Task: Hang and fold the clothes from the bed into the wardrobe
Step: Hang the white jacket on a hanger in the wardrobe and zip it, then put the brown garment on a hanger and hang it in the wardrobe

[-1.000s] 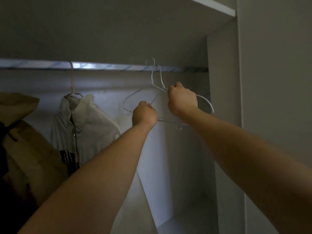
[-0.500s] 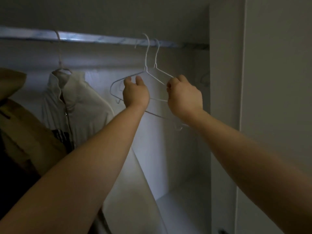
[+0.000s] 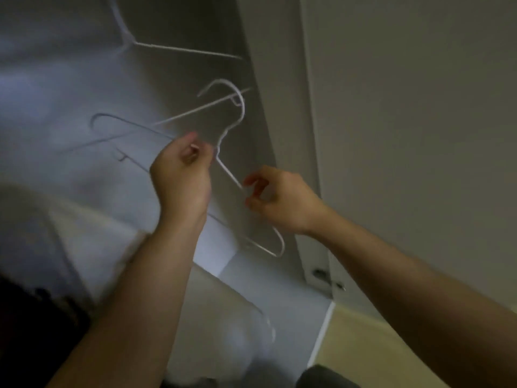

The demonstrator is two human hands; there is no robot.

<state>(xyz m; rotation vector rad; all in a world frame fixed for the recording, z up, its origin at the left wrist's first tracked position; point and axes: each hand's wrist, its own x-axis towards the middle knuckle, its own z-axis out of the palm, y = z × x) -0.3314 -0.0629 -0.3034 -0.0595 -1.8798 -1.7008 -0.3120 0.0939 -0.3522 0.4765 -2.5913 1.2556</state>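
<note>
The step in hand is fetching a hanger for the clothes. A white wire hanger (image 3: 229, 173) is held inside the open wardrobe (image 3: 84, 79), its hook catching on nothing. The left hand (image 3: 181, 175) pinches its neck and the right hand (image 3: 279, 203) curls round one shoulder wire (a second hanger (image 3: 179, 49) hangs above). Next it likely goes to the bed, which is out of view.

I saw the hanger (image 3: 229, 173) as thin wire in a smooth white coating, faintly glossy at its bends. The second hanger (image 3: 181, 49) looked alike. The wardrobe side panel (image 3: 391, 107) was smooth, matt and pale; the blurred garment (image 3: 92, 233) seemed soft, matt cloth.
</note>
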